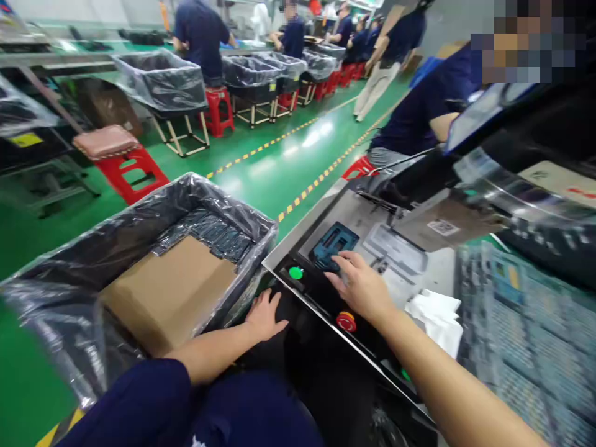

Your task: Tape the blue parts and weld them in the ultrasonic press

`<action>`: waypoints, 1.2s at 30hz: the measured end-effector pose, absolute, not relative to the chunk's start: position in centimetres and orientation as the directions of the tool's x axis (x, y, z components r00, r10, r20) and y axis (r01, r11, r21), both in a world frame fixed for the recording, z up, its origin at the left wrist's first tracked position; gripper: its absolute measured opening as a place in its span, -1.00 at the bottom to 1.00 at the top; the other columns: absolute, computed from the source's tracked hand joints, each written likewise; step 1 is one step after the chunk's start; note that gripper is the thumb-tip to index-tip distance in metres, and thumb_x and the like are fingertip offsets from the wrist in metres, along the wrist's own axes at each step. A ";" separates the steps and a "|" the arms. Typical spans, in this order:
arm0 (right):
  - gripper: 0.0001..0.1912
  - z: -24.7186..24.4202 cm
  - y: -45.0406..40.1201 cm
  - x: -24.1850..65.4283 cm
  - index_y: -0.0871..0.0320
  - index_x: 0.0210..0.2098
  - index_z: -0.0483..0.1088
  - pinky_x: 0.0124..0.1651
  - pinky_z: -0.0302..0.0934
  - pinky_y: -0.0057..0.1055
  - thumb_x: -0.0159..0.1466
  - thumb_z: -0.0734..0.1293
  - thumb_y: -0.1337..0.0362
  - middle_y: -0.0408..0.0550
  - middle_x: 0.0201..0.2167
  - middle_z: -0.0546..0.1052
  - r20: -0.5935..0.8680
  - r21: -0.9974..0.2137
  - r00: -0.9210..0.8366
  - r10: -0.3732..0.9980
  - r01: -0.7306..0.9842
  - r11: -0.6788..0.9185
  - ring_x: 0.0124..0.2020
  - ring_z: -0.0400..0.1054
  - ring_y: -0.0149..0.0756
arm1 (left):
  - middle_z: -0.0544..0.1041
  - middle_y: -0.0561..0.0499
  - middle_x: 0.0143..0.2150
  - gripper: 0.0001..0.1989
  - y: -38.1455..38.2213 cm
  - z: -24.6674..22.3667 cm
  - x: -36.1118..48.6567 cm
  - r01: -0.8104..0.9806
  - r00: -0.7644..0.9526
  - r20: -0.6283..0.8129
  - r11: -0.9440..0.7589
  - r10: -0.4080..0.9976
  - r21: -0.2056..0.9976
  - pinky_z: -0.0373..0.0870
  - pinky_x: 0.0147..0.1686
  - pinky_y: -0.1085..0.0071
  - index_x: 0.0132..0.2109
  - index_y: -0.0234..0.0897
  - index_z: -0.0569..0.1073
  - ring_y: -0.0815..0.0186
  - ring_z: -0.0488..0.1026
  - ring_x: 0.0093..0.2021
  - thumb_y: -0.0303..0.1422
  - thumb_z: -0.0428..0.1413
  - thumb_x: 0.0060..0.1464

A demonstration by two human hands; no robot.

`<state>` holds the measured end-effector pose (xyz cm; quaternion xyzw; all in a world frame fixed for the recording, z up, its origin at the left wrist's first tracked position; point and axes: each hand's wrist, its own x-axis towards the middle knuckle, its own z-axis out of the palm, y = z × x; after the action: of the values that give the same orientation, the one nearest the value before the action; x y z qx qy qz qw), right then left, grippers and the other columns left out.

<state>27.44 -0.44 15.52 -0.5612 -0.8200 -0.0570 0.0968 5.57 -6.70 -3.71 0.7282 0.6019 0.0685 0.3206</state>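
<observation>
The right hand (361, 287) reaches over the metal tabletop (326, 214) of a machine and lays its fingers (339, 261) on the near edge of a small dark circuit board (333, 246) that sits flat in a recessed seat on the tabletop, just behind a black strip carrying a green button (295, 272) and a red stop button (346, 321). The fingers are loosely spread and resting on the board, not closed around it; nothing is gripped. The board is a thin, flat rectangle, dark blue-green with lighter cut-outs or markings, though blur hides the detail. By the look of it, it is light and stiff, likely fragile on its faces, so it is best taken by its bare edges with the fingertips rather than pressed or bent. The left hand (264, 316) lies open, palm down and empty, on the dark surface below the front edge of the tabletop, beside a bin (261, 233) lined with a clear plastic bag; inside the bin a sheet of brown cardboard (170, 295) covers rows of similar dark boards. A crumpled white cloth (437, 313) lies to the right of the right wrist, near a blurred tray (526, 335) of parts. A seated co-worker's sleeve (428, 112) shows further along the line.
</observation>
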 end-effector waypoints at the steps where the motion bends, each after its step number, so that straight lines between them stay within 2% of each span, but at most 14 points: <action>1: -0.67 15.0 -0.2 27.0 0.13 -0.03 0.45 -0.28 0.34 -0.36 0.33 0.22 0.12 0.04 -0.02 0.47 0.242 0.014 -0.356 0.903 0.932 0.363 -0.23 0.45 -0.23 | 0.02 -0.28 0.36 -0.13 -6.8 -3.7 5.4 0.829 0.266 -0.293 -0.063 0.918 0.555 -0.03 0.27 0.06 0.35 -0.26 0.10 -0.11 0.01 0.33 -0.03 0.14 -0.05; 8: -0.70 15.0 -1.2 27.1 0.17 -0.16 0.49 -0.34 0.32 -0.39 0.37 0.19 0.15 -0.01 -0.21 0.56 0.500 0.086 -0.450 0.740 0.876 0.475 -0.32 0.47 -0.26 | -0.05 -0.26 0.40 -0.10 -7.3 -3.6 4.4 0.743 0.216 -0.314 0.053 0.925 0.667 -0.12 0.30 0.02 0.34 -0.27 0.11 -0.12 -0.07 0.36 -0.09 0.20 -0.10; 12: -0.76 18.3 -6.4 27.3 0.11 -0.07 0.43 -0.19 0.34 -0.33 0.33 0.25 0.20 0.01 -0.19 0.55 0.629 -0.006 -0.381 0.678 0.869 0.495 -0.23 0.46 -0.20 | 0.15 -0.34 0.30 -0.30 -7.6 -2.9 3.8 0.592 0.079 -0.343 0.233 0.936 0.771 -0.07 0.29 0.10 0.22 -0.42 0.30 -0.08 0.07 0.31 -0.23 0.19 -0.07; 14: -0.76 19.5 -10.1 27.5 0.08 -0.04 0.40 -0.10 0.33 -0.29 0.31 0.27 0.23 0.02 -0.18 0.54 0.647 -0.132 -0.266 0.714 0.883 0.449 -0.21 0.46 -0.18 | 0.31 -0.33 0.19 -0.44 -7.9 -2.0 3.5 0.562 0.060 -0.334 0.245 0.940 0.790 0.05 0.25 0.18 0.13 -0.43 0.36 0.01 0.22 0.22 -0.21 0.12 0.03; 16: -0.77 19.8 -13.9 27.7 0.09 -0.04 0.38 -0.09 0.33 -0.31 0.32 0.24 0.24 0.02 -0.20 0.53 0.570 -0.279 -0.225 0.791 0.852 0.444 -0.21 0.46 -0.20 | 0.43 -0.29 0.06 -0.50 -8.4 -0.4 3.3 0.490 0.094 -0.376 0.286 0.922 0.824 0.22 0.13 0.22 0.07 -0.41 0.39 0.10 0.37 0.08 -0.12 0.03 0.11; 18: -0.78 19.2 -17.4 27.4 0.08 -0.06 0.37 -0.12 0.35 -0.38 0.33 0.22 0.28 0.00 -0.19 0.53 0.441 -0.451 -0.238 0.865 0.774 0.443 -0.19 0.46 -0.24 | 0.49 -0.27 -0.04 -0.44 -9.1 1.9 3.4 0.249 0.208 -0.517 0.466 0.830 0.849 0.36 -0.04 0.23 0.03 -0.39 0.38 0.14 0.47 -0.07 0.02 -0.03 0.13; 20: -0.78 18.0 -20.4 26.6 0.07 -0.05 0.36 -0.13 0.36 -0.43 0.33 0.20 0.34 0.00 -0.16 0.52 0.297 -0.647 -0.235 0.925 0.663 0.376 -0.14 0.45 -0.28 | 0.48 -0.29 0.00 -0.30 -9.8 4.4 3.7 -0.067 0.475 -0.638 0.748 0.606 0.660 0.41 -0.16 0.21 0.08 -0.36 0.34 0.14 0.51 -0.16 0.17 -0.07 0.08; 21: -0.77 17.3 -21.7 26.0 0.08 -0.04 0.36 -0.10 0.36 -0.43 0.34 0.19 0.35 0.00 -0.15 0.52 0.249 -0.724 -0.217 0.944 0.605 0.330 -0.13 0.44 -0.30 | 0.47 -0.31 0.03 -0.25 -10.1 5.5 3.9 -0.110 0.606 -0.622 0.827 0.495 0.551 0.42 -0.21 0.19 0.11 -0.34 0.32 0.11 0.52 -0.18 0.21 -0.10 0.06; 23: -0.78 15.8 -23.5 25.0 0.12 -0.03 0.37 -0.02 0.33 -0.40 0.35 0.20 0.31 0.03 -0.15 0.52 0.183 -0.816 -0.211 0.960 0.512 0.268 -0.09 0.41 -0.31 | 0.44 -0.37 0.09 -0.28 -10.4 7.0 4.6 -0.075 0.755 -0.562 0.896 0.337 0.437 0.43 -0.20 0.18 0.14 -0.35 0.31 0.02 0.51 -0.09 0.15 -0.03 0.08; 26: -0.77 14.2 -25.3 24.3 0.21 -0.07 0.39 0.07 0.29 -0.41 0.36 0.22 0.24 0.08 -0.14 0.52 0.175 -0.847 -0.184 0.967 0.472 0.243 -0.04 0.39 -0.32 | 0.43 -0.32 0.14 -0.47 -10.7 7.3 6.0 0.079 0.735 -0.629 0.890 0.252 0.449 0.43 -0.08 0.18 0.14 -0.32 0.34 -0.02 0.43 0.08 -0.26 0.21 0.05; 28: -0.75 13.9 -26.3 24.5 0.23 -0.08 0.40 0.11 0.25 -0.43 0.36 0.22 0.22 0.10 -0.09 0.50 0.170 -0.843 -0.159 0.972 0.487 0.227 0.01 0.37 -0.34 | 0.42 -0.24 0.17 -0.41 -11.1 7.0 7.0 0.177 0.714 -0.675 0.885 0.185 0.430 0.41 0.01 0.20 0.19 -0.27 0.32 0.02 0.42 0.11 -0.41 0.25 -0.01; 31: -0.68 14.2 -28.3 25.7 0.23 -0.02 0.39 0.14 0.23 -0.42 0.32 0.27 0.18 0.14 0.07 0.40 0.150 -0.820 -0.061 0.987 0.550 0.158 0.09 0.32 -0.31 | 0.44 -0.21 0.15 -0.30 -11.8 6.8 8.0 0.298 0.693 -0.717 0.872 0.082 0.388 0.40 0.06 0.27 0.26 -0.26 0.26 0.09 0.46 0.07 -0.46 0.26 -0.04; 34: -0.58 14.9 -31.0 28.5 0.20 0.07 0.35 0.12 0.25 -0.36 0.27 0.32 0.15 0.14 0.09 0.39 0.111 -0.757 0.183 0.977 0.652 -0.037 0.10 0.31 -0.26 | 0.45 -0.19 0.14 -0.27 -11.9 7.1 8.6 0.355 0.651 -0.756 0.851 0.072 0.387 0.47 -0.04 0.36 0.28 -0.22 0.24 0.15 0.52 -0.03 -0.47 0.27 -0.05; 36: -0.64 15.3 -33.1 31.4 0.17 0.05 0.36 0.09 0.26 -0.33 0.28 0.29 0.21 0.08 0.00 0.47 0.031 -0.648 0.424 0.905 0.698 -0.305 0.03 0.36 -0.26 | 0.45 -0.16 0.15 -0.27 -11.7 7.3 8.7 0.358 0.618 -0.778 0.839 0.115 0.409 0.52 -0.13 0.40 0.27 -0.18 0.25 0.19 0.55 -0.09 -0.52 0.26 -0.06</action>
<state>31.37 -33.08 15.34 -0.7890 -0.5080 0.1730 0.2992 8.73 -11.71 7.34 0.2744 0.4313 -0.0710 0.8565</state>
